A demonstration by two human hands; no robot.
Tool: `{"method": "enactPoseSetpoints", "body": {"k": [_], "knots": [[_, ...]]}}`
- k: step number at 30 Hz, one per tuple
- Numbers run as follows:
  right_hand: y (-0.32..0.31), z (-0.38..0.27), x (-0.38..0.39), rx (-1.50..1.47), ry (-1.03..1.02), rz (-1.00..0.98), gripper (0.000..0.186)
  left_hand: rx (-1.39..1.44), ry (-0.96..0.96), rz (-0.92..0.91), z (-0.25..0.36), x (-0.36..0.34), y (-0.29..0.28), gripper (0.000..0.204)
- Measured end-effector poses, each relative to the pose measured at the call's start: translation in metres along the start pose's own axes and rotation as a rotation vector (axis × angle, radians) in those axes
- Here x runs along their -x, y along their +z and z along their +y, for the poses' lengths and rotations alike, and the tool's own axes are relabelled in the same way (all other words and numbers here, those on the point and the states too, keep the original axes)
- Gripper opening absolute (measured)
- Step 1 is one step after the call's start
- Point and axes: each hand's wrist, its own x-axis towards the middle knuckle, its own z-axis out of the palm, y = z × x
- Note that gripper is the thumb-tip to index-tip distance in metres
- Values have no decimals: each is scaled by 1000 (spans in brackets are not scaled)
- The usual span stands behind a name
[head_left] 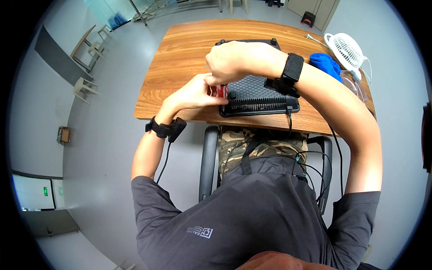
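A black device (pixel 256 90) with a textured face, round feet at its corners and a ribbed near edge lies on the wooden table. At its left side, my left hand (pixel 198 92) is closed round a small red and white object (pixel 219 91), thumb stretched along its near side. My right hand (pixel 231 58) is curled just above and beyond it, touching or nearly touching the left fingers. Its fingertips are hidden, so what it grips does not show. Black straps with small dark units sit on both my wrists.
A dark cable (pixel 290 119) runs from the device's near edge over the table edge. On the right of the table (pixel 180 54) are a blue cloth (pixel 326 65), a white fan (pixel 345 50) with its cord, and clear plastic (pixel 353 85). The chair's armrest (pixel 209 157) stands close to the table.
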Motion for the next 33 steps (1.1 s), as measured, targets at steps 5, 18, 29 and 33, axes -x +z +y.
{"method": "enactPoseSetpoints", "body": {"k": [5,18,29,33], "knots": [[-7,-7,10,27,-2,-23,48,-25,-28,62,0,-2,5,30],[2,0,11,7,-117,-13,46,204,19,62,-3,-3,0,35],[-1,6,21,-38,-178,55,34,58,-63,128,-6,-4,-4,35],[3,6,-1,7,-180,-30,36,176,-28,84,-3,1,-7,34]]}}
